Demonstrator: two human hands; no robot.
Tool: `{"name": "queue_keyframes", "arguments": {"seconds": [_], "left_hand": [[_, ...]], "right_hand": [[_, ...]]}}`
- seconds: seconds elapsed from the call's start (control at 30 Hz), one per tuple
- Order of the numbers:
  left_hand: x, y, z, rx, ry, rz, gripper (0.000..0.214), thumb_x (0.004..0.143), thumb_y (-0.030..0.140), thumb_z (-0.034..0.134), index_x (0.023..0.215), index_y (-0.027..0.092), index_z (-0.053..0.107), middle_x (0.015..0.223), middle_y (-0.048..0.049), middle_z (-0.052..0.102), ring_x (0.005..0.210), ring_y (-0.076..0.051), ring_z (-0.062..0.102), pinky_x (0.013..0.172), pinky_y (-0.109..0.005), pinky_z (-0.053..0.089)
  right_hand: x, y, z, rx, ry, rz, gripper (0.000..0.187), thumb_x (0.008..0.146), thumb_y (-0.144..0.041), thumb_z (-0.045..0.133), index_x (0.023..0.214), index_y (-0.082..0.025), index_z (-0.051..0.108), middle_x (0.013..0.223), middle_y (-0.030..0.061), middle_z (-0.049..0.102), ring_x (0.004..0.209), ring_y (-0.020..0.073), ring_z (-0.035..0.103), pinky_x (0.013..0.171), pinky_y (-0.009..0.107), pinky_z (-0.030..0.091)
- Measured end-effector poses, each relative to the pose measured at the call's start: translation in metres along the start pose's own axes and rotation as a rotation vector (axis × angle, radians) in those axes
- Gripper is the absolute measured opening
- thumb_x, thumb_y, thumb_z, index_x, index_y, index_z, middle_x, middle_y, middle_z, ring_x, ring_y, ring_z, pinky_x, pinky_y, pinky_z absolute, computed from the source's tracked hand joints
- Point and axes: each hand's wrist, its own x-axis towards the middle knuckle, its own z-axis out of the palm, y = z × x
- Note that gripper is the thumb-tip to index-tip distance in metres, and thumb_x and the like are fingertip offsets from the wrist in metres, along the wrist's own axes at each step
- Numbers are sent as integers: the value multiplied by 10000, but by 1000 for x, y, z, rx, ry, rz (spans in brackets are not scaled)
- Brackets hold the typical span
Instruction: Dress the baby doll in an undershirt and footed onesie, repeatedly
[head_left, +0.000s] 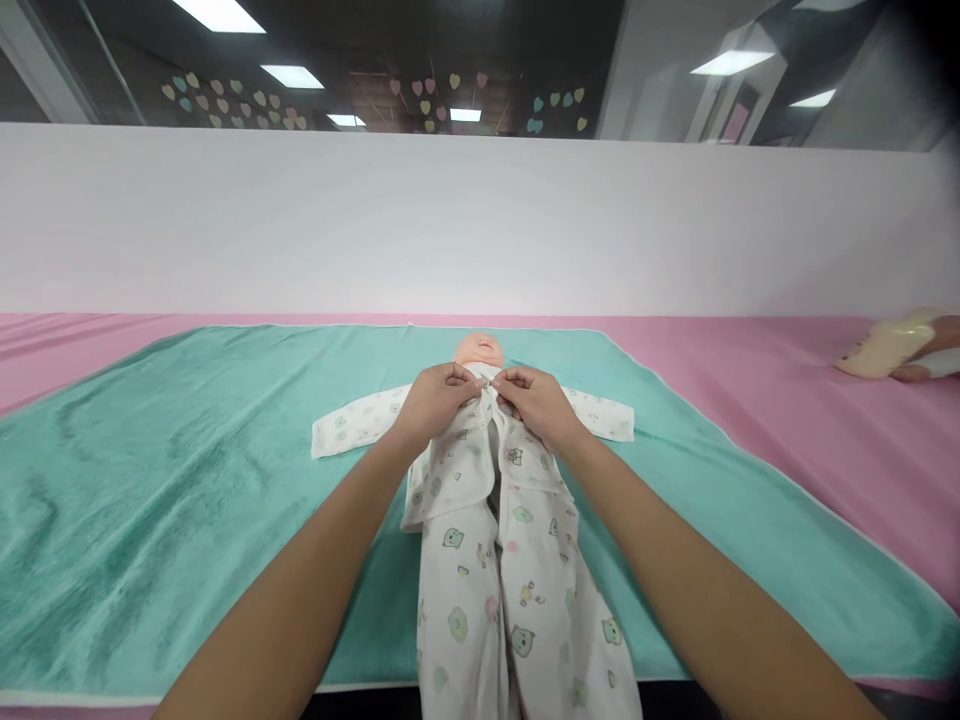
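A baby doll (480, 349) lies on its back, its head at the far end, dressed in a white printed baby jacket (457, 470) with both sleeves spread sideways. White printed pants (461, 610) cover the legs and run toward me. At the collar, my left hand (441, 398) pinches one front edge of the jacket. Close beside it, my right hand (536, 398) pinches the opposite edge. Below my fingers the jacket front hangs apart, leaving a dark gap down the middle. My fingertips hide whatever fastener may be between them.
A teal blanket (225, 480) lies under the doll on a pink sheet (750, 390). On the far right, a cream-coloured bottle-like object (885, 345) is beside part of another person's hand (941, 335). A white low wall (375, 220) stands behind, with dark glass above it.
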Motion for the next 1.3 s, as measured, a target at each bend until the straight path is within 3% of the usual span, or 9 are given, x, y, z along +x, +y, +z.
{"name": "queue_keyframes", "arguments": {"seconds": [0.13,0.43,0.63,0.8,1.0,1.13,1.3], "left_hand": [[-2,5,3,-138,-14,-31,168,710,345,633,724,178,633,719,-30,671,667,-152,582,637,-269,438],[-4,1,4,-126,-44,32,197,764,377,577,812,188,601,756,-27,659,721,-146,577,711,-276,441],[-4,0,5,-124,-81,37,179,782,350,547,857,188,562,736,-14,632,713,-138,570,681,-257,418],[-5,1,5,-106,-69,-14,232,788,401,531,916,208,540,671,21,584,601,-117,518,567,-231,376],[-1,-3,7,-205,-41,-81,209,719,258,570,917,204,533,612,43,527,567,-111,492,553,-224,371],[-1,-6,8,-258,-9,-50,194,715,262,592,889,194,541,605,49,504,562,-95,469,565,-216,367],[-1,-7,8,-235,-47,-8,203,730,265,586,916,199,538,640,50,515,556,-87,457,565,-217,362]], "right_hand": [[1,2,4,18,-17,2,248,737,-441,569,757,-197,610,649,-9,579,459,77,384,415,221,270],[-1,0,0,121,-97,31,243,702,-413,630,745,-177,592,589,-37,495,489,66,364,469,217,267],[-4,2,1,20,-80,14,263,755,-451,566,817,-204,630,615,-29,500,504,84,363,479,234,268],[-10,-7,5,-220,-111,-184,220,805,-384,527,757,-216,661,749,-2,563,674,121,473,618,257,354],[-18,-12,10,-391,-95,-315,297,836,-320,486,592,-194,598,770,11,521,707,124,496,661,269,380],[-14,-5,7,-281,-42,-286,259,813,-355,521,639,-195,625,783,15,574,740,138,524,681,269,397],[-8,3,3,-196,107,-111,200,781,-355,520,718,-197,626,674,-12,592,590,114,485,565,250,375]]}}
